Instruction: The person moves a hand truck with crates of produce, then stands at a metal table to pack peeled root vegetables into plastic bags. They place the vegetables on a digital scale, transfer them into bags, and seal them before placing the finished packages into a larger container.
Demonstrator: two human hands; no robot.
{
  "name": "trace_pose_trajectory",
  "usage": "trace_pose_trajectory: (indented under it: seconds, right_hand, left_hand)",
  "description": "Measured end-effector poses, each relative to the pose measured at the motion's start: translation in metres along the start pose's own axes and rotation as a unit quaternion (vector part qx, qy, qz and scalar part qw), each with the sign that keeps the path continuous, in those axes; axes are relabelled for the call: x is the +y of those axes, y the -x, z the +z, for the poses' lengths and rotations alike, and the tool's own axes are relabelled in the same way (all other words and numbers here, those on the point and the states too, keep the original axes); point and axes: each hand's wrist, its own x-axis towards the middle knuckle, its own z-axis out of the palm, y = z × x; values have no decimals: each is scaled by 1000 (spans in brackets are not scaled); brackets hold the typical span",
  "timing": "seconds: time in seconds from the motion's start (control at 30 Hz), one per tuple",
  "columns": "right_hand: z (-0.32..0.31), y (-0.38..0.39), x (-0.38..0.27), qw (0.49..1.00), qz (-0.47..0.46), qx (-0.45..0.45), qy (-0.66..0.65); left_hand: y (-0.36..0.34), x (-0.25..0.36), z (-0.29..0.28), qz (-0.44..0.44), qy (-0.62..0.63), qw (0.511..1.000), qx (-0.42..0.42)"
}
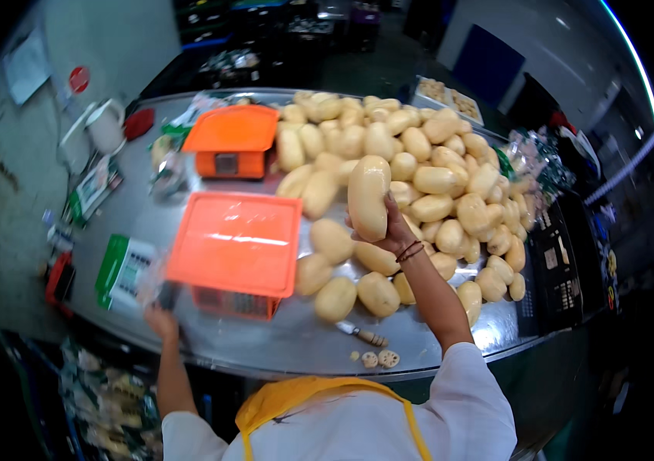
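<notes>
My right hand [396, 227] is closed round a large, pale, peeled lotus root segment [369, 198], held up over the pile. Around and beyond it, many more peeled lotus root segments [434, 180] are heaped on the steel table [227, 346]. At the left, my left hand [161, 321] grips what looks like a clear plastic bag [152, 283], smeared by motion. That bag is beside an orange scale [235, 242] with a flat, bare pan. A stack of white and green printed bags [125, 270] lies just left of it.
A second orange scale [231, 134] stands farther back. Near the front edge lie a wooden-handled knife [363, 333] and cut lotus root slices [388, 359]. A black crate [565, 261] is at the right, filled packs [534, 157] behind it. White jugs [106, 127] stand far left.
</notes>
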Motion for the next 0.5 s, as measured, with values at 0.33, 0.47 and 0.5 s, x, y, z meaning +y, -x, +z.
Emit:
trace_pose_trajectory:
  seconds: [0.33,0.47,0.5]
  right_hand:
    - [104,-111,119,860,20,-26,509]
    - [83,-176,156,748,17,-18,663]
    - [76,-186,161,717,7,-1,697]
  left_hand:
    - [12,-12,0,-3,-135,991,4]
    - [14,-10,1,-20,-120,992,12]
    - [14,-7,4,-20,-110,994,13]
